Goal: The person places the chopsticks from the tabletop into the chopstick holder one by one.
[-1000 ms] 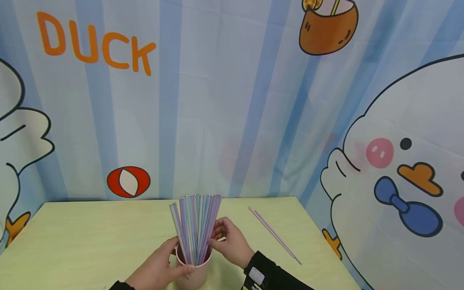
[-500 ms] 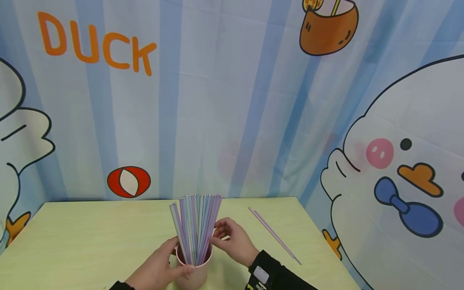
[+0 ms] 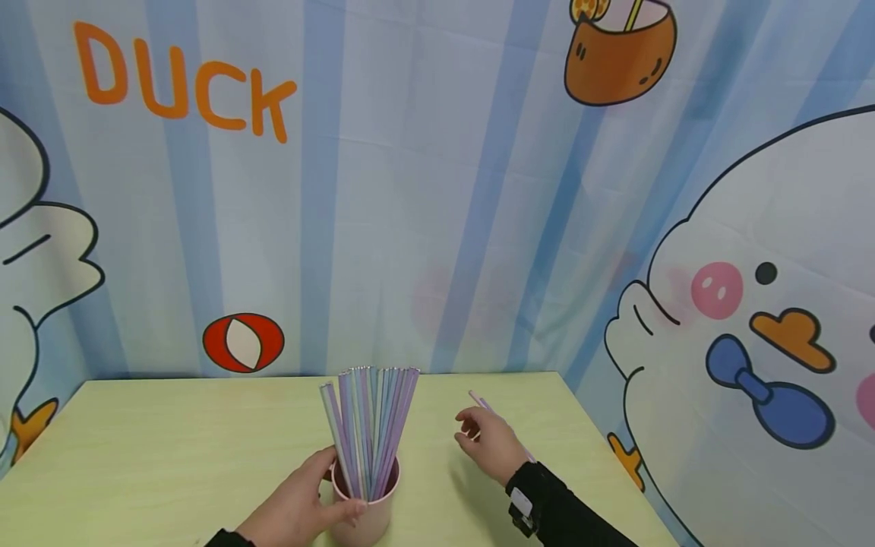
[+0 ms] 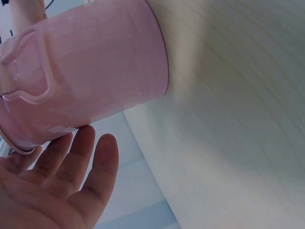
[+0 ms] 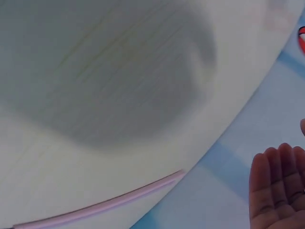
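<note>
A pink cup (image 3: 369,524) with a small side handle stands on the table, holding a bunch of thin purple and pale blue straws (image 3: 369,433) that fan out above its rim. My left hand (image 3: 297,497) holds the cup by its left side, thumb across the front and fingers behind; the left wrist view shows those fingertips against the pink wall (image 4: 105,62). To the right of the cup, my right hand (image 3: 495,444) hovers above the table with nothing in its fingers. Beneath it lie purple straws (image 5: 105,204), partly covered by the hand and sleeve in the head view.
The pale wooden table (image 3: 191,448) ends at a blue-striped curtain (image 3: 383,228) printed with cartoon ducks, which hangs along its back and right side. A dark sleeve with a wrist device (image 3: 522,501) covers part of the table's front right.
My right hand has left the straws in the cup and moved right, over the straws lying on the table. The left hand and the cup have stayed put.
</note>
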The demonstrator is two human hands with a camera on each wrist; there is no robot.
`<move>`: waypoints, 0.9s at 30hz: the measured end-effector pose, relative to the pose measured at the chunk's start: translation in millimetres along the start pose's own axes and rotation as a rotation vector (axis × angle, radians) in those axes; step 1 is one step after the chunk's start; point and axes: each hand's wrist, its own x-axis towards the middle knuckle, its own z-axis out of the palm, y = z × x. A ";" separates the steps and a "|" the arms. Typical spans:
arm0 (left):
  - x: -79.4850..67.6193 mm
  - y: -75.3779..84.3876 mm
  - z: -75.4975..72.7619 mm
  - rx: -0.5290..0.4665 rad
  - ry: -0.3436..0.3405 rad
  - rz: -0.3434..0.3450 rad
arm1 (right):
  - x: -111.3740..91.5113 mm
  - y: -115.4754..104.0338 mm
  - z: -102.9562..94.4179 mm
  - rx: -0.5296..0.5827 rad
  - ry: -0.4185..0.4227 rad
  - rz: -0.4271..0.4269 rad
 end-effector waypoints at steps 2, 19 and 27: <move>0.0 -0.4 0.1 0.006 0.005 0.001 | -1.7 11.0 -3.7 -0.095 0.012 0.017; 0.3 1.3 0.0 -0.004 0.000 -0.019 | -17.0 77.2 -6.3 -0.454 -0.011 0.182; -0.1 0.3 -0.7 -0.007 -0.009 -0.005 | -19.2 79.4 -2.8 -0.540 -0.011 0.159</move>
